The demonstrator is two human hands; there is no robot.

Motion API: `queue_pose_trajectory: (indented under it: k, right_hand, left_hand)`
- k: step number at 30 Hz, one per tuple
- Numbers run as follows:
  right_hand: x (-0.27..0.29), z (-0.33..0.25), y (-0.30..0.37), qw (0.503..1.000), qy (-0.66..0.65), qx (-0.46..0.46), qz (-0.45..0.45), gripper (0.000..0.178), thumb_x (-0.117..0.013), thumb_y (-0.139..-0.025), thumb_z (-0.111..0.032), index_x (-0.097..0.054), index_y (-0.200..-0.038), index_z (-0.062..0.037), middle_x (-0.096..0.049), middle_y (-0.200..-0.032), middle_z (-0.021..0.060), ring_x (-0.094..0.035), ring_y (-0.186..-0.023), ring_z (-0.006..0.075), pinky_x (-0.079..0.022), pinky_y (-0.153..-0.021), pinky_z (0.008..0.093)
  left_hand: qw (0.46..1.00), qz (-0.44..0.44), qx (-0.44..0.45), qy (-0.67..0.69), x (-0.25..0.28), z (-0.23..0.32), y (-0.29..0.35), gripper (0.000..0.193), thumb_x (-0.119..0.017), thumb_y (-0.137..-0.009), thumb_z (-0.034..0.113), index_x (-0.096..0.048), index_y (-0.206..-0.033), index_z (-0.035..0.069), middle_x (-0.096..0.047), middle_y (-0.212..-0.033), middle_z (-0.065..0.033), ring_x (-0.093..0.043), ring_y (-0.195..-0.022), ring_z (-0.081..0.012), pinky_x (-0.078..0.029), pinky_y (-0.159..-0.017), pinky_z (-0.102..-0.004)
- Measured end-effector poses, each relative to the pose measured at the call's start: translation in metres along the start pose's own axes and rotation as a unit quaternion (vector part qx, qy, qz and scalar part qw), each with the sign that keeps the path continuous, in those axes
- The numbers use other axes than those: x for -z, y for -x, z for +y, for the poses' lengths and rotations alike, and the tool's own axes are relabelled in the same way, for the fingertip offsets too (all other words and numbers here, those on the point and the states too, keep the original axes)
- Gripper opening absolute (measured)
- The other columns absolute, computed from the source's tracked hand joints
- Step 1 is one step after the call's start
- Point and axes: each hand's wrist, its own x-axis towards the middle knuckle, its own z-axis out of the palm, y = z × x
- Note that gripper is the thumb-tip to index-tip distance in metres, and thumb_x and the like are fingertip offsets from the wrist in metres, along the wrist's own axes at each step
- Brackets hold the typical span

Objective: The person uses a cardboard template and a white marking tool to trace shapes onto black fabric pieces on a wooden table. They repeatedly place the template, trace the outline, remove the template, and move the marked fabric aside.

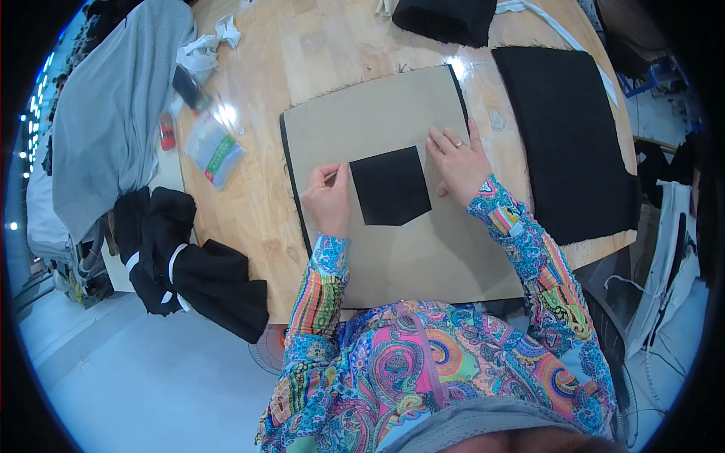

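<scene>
Two hands rest over a beige sheet (430,264) that reaches from the near edge of the surface (260,219) toward its middle, black fabric (458,84) showing along its sides. Beside the surface's near left corner is a bundle of black cloth (219,279) with white bands. In the sheet's middle shows a black pocket-shaped patch (390,186), its point toward the near edge; whether opening or separate piece, I cannot tell. The left hand (326,200) is at the patch's far left corner, its grip pinched on a slim item (331,177), mostly hidden. Just right of the patch, the right hand (461,164) lies with its grip released, fingers spread on the sheet. Toward the right edge lies a black panel (566,143); toward the left edge, a clear packet (217,151). Farther off are white scraps (198,57) and, at the far edge, folded black cloth (445,19).
</scene>
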Motion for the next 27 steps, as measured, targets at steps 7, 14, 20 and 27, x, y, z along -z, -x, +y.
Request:
queue_pose_trajectory:
  k: [7, 14, 20, 27]
  right_hand:
    - [-0.001, 0.001, 0.0, 1.0, -0.004, 0.003, 0.003, 0.086, -0.083, -0.057, -0.025, -0.045, -0.131, -0.0037, -0.041, -0.138, 0.007, -0.039, -0.13, 0.0222, -0.004, -0.112, 0.0581]
    - [-0.001, 0.0, 0.0, 1.0, -0.004, 0.004, 0.005, 0.086, -0.083, -0.057, -0.024, -0.045, -0.131, -0.0036, -0.041, -0.138, 0.0073, -0.04, -0.129, 0.0226, -0.004, -0.112, 0.0585]
    - [0.0, 0.0, -0.001, 1.0, -0.005, 0.002, 0.008, 0.086, -0.083, -0.056, -0.023, -0.045, -0.131, -0.004, -0.041, -0.138, 0.0072, -0.04, -0.129, 0.0224, -0.004, -0.112, 0.0582]
    - [-0.003, 0.001, -0.002, 1.0, 0.0, -0.004, 0.011, 0.085, -0.083, -0.056, -0.024, -0.046, -0.13, -0.0051, -0.042, -0.138, 0.0064, -0.041, -0.129, 0.0215, -0.004, -0.112, 0.0579]
  left_hand:
    - [0.998, -0.005, 0.003, -0.065, 0.0, 0.002, -0.001, 0.017, -0.07, -0.08, 0.018, -0.064, -0.079, 0.002, -0.066, -0.071, -0.0084, -0.061, -0.063, -0.0135, -0.047, -0.058, -0.0286]
    - [0.994, -0.002, -0.053, -0.096, -0.002, 0.002, 0.0, 0.016, -0.069, -0.079, 0.015, -0.061, -0.075, 0.002, -0.064, -0.073, -0.0106, -0.062, -0.064, -0.0201, -0.048, -0.059, -0.0319]
    - [0.991, -0.039, -0.06, -0.109, 0.012, -0.012, 0.026, 0.014, -0.069, -0.077, 0.012, -0.059, -0.073, 0.002, -0.063, -0.075, -0.0119, -0.062, -0.069, -0.0249, -0.048, -0.062, -0.0344]
    - [0.99, -0.072, -0.075, -0.096, 0.03, -0.017, 0.063, 0.011, -0.069, -0.076, 0.008, -0.06, -0.075, 0.002, -0.065, -0.081, -0.0136, -0.063, -0.075, -0.027, -0.05, -0.066, -0.0356]
